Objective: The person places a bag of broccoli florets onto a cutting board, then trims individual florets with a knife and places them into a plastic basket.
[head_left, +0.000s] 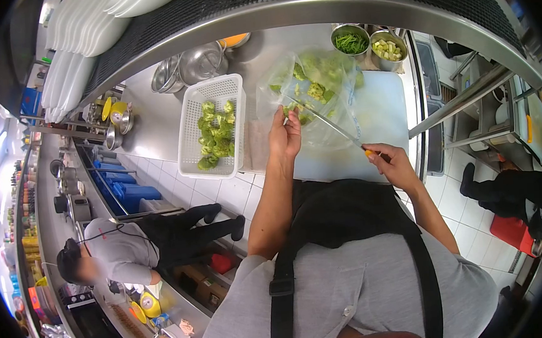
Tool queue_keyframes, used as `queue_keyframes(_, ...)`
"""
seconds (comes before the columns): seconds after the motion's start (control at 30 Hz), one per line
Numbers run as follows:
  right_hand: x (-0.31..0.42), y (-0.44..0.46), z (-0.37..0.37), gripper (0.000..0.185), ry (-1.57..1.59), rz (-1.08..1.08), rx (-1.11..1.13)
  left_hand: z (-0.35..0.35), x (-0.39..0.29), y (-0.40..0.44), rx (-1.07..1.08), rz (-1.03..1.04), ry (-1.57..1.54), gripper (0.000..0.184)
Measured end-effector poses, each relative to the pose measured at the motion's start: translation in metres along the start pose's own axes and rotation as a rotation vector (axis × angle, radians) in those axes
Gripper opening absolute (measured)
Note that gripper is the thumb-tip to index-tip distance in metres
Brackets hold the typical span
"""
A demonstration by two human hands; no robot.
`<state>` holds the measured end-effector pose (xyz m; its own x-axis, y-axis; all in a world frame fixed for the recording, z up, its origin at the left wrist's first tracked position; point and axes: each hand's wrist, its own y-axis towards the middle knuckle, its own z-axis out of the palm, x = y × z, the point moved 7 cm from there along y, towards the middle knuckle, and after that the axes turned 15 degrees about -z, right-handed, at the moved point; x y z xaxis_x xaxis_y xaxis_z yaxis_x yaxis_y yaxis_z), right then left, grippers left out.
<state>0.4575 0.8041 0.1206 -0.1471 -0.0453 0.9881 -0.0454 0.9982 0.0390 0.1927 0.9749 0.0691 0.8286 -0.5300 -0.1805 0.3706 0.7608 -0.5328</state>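
Observation:
My right hand [386, 159] is closed on the orange handle of a long knife [330, 123], whose blade points up and left toward my other hand. My left hand [285, 132] has its fingers curled around a small broccoli piece [303, 115] at the blade's tip. Just beyond both hands, a clear plastic bag [340, 82] with broccoli [318, 91] in it lies on a white cutting board [383, 114]. To the left, a white perforated basket [183, 131] holds several cut broccoli florets [216, 132].
Metal bowls [202, 62] stand behind the basket. Containers of green beans [350, 43] and chopped vegetables [386, 49] are at the back right. A metal shelf [310, 9] spans the far side. A co-worker [126, 248] bends over a counter at the lower left; another person [512, 196] is at the right.

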Motion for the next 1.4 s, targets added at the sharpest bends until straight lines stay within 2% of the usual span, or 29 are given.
queue_keyframes(0.1,0.004,-0.001,0.000,0.028,-0.012,0.028,0.012,0.002,0.000,-0.001,-0.017,0.010,0.011,0.030)
queue_keyframes(0.2,0.005,0.000,0.001,0.029,-0.019,-0.031,-0.001,0.000,0.000,-0.001,-0.023,0.015,0.063,0.028)
queue_keyframes(0.3,-0.002,0.005,0.005,0.029,-0.048,0.093,0.019,-0.002,0.007,-0.002,-0.004,-0.024,0.136,0.024)
queue_keyframes(0.37,-0.008,0.008,0.008,0.030,-0.023,0.076,-0.001,0.006,0.011,-0.012,0.016,-0.054,0.168,0.020)
queue_keyframes(0.47,-0.011,0.015,0.009,0.031,-0.037,0.072,-0.004,0.006,-0.026,-0.032,-0.002,0.128,0.214,0.013)
queue_keyframes(0.57,-0.006,0.013,0.010,0.031,-0.058,0.083,0.016,-0.010,-0.114,-0.066,-0.170,0.594,0.410,0.011)
queue_keyframes(0.6,-0.003,0.013,0.008,0.031,-0.070,0.089,0.015,-0.016,-0.139,-0.077,-0.288,0.719,0.488,0.018)
queue_keyframes(0.67,-0.002,0.012,0.007,0.035,-0.107,0.085,0.042,-0.014,-0.169,-0.104,-0.702,0.974,0.938,0.027)
queue_keyframes(0.77,-0.002,0.012,0.007,0.042,-0.191,-0.014,0.076,0.007,-0.155,-0.104,-0.700,1.013,1.164,0.030)
queue_keyframes(0.83,0.012,0.017,0.012,0.046,-0.255,-0.078,0.140,0.039,-0.097,-0.075,-0.352,0.705,1.414,0.029)
queue_keyframes(0.9,0.021,0.021,0.016,0.047,-0.306,-0.057,0.193,0.049,-0.042,-0.035,-0.152,0.463,1.617,0.029)
queue_keyframes(1.0,0.033,0.020,0.018,0.048,-0.350,-0.065,0.221,0.041,-0.044,0.024,-0.254,0.744,1.924,0.031)
queue_keyframes(1.1,0.035,0.015,0.013,0.048,-0.353,-0.061,0.205,0.050,-0.074,0.041,-0.416,1.212,1.871,0.031)
queue_keyframes(1.2,0.039,0.010,0.011,0.049,-0.331,-0.075,0.188,0.058,-0.080,0.062,-0.441,1.082,1.889,0.029)
queue_keyframes(1.3,0.033,0.007,0.011,0.049,-0.320,-0.044,0.184,0.044,-0.093,0.091,-0.910,0.853,2.066,0.030)
queue_keyframes(1.4,0.029,0.001,0.008,0.049,-0.298,-0.039,0.154,0.036,-0.096,0.094,-0.866,0.766,1.999,0.037)
